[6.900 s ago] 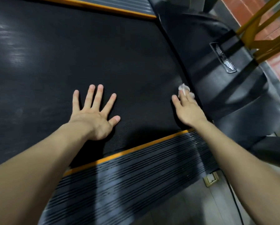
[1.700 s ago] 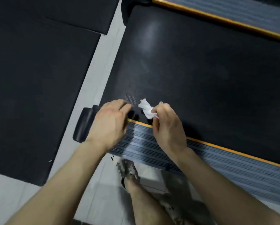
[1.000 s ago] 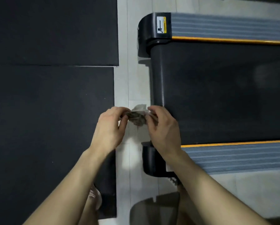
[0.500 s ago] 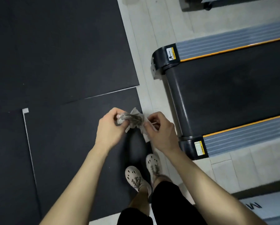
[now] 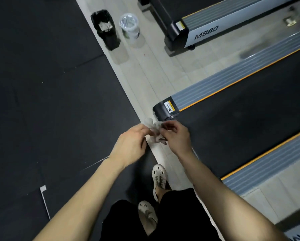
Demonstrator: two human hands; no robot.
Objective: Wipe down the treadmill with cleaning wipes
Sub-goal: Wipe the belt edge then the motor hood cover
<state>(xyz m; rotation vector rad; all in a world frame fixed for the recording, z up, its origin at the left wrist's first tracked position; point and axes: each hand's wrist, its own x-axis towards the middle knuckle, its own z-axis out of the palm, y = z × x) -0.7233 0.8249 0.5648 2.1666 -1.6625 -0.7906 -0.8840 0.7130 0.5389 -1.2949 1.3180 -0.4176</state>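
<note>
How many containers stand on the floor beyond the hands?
2: a black bin at upper left, and a clear tub just right of it. Others may lie out of frame.

The crumpled wipe (image 5: pixel 154 131) is motion-blurred and partly covered by the fingers of the left hand (image 5: pixel 131 144) and right hand (image 5: pixel 176 137) pinching it. The treadmill (image 5: pixel 241 126) runs off the right edge, and its end-cap sticker (image 5: pixel 169 107) is too small to read. What lies in the black bin (image 5: pixel 106 26) and the clear tub (image 5: pixel 130 26) beside it is too blurred to tell.
</note>
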